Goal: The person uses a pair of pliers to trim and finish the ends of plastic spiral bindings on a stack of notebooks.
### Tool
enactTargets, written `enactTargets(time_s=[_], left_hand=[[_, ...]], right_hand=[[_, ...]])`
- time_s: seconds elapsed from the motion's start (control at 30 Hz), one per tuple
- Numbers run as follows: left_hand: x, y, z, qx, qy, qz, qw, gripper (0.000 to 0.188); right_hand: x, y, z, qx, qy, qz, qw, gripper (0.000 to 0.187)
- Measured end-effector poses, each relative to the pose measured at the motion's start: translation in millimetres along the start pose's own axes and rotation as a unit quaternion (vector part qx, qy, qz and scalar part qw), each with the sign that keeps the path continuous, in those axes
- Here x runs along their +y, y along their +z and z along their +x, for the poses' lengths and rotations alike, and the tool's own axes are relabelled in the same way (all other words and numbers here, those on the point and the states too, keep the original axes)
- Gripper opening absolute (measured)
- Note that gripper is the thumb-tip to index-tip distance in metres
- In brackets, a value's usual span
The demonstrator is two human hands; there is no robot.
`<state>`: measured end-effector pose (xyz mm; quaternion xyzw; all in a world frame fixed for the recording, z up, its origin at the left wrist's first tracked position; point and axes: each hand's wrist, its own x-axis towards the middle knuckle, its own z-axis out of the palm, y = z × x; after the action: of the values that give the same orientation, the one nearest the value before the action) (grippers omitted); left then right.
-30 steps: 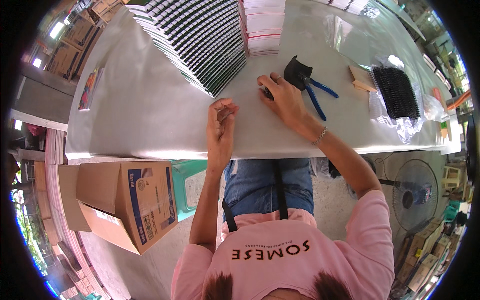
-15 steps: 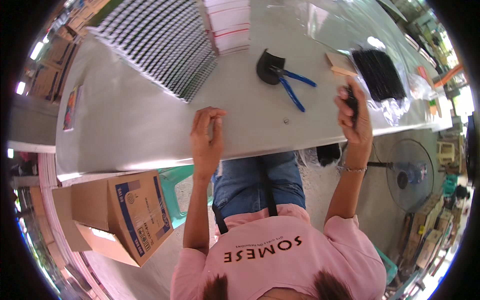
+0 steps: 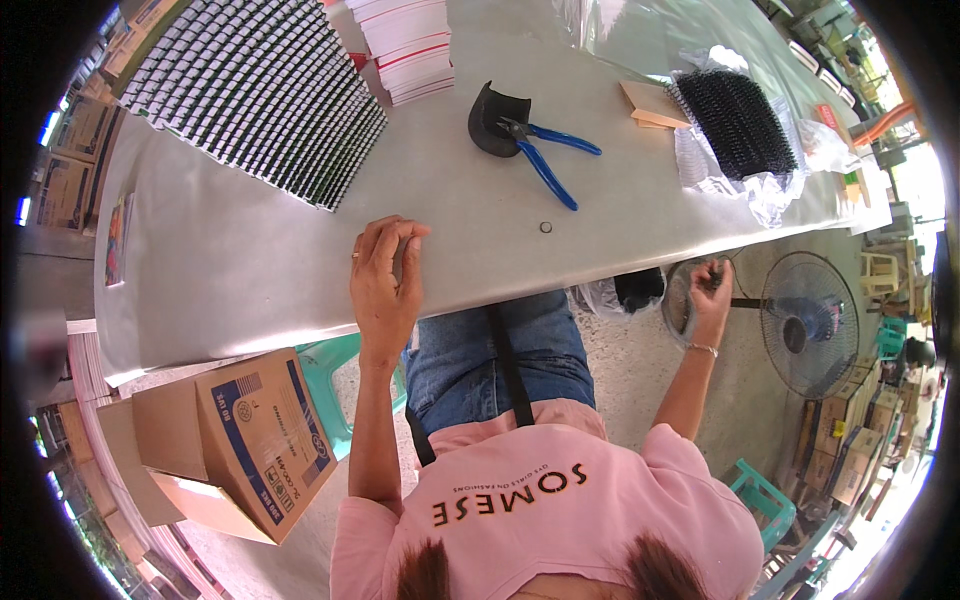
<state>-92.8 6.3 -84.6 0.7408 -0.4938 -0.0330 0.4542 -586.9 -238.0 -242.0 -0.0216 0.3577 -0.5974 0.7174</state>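
Note:
My left hand (image 3: 385,275) rests on the table's front edge, its fingers loosely bent with the thumb apart, holding nothing. Past the table edge at the right, my right hand (image 3: 710,288) is closed around something small and dark, mostly hidden by the fingers. Blue-handled cutting pliers (image 3: 550,165) lie on the table, their jaws at a curved black piece (image 3: 492,122). A small dark ring (image 3: 545,228) sits nearer the front edge. To the right, a bundle of black wire binding coils (image 3: 738,128) lies on clear plastic.
At the far left of the table stand a tall pile of wire-bound books (image 3: 265,95) and a white stack with red lines (image 3: 408,50). Brown card pieces (image 3: 650,103) lie beside the coils. An open carton (image 3: 250,430) is below left; a standing fan (image 3: 808,325) is at right.
My right hand has moved from above the table, near the coils, down and back past the front edge, still closed. My left hand has stayed at the table edge.

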Motion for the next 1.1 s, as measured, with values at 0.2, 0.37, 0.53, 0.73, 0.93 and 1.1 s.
enactTargets(time_s=[0.2,0.37,0.53,0.73,0.93,1.1], left_hand=[[4,4,2,-0.002,-0.002,0.002,1.0,0.009],[-1,5,0,-0.008,0.003,-0.009,1.0,0.007],[-2,-8,-6,0.01,-0.028,-0.051,0.998,0.008],[-5,-19,-5,0.118,0.0,-0.186,0.975,0.013],[11,-83,27,0.297,0.073,-0.195,0.932,0.007],[21,-150,86,0.372,0.068,-0.23,0.897,0.03]], right_hand=[[28,-47,58,0.228,0.023,-0.259,0.938,0.065],[1,-47,53,0.209,-0.32,-0.333,0.862,0.043],[36,128,-37,0.034,-0.709,-0.281,0.646,0.02],[120,278,-101,-0.278,-0.451,-0.595,0.605,0.039],[195,277,-99,-0.274,-0.357,-0.807,0.382,0.073],[190,293,-106,-0.296,-0.306,-0.805,0.413,0.068]])
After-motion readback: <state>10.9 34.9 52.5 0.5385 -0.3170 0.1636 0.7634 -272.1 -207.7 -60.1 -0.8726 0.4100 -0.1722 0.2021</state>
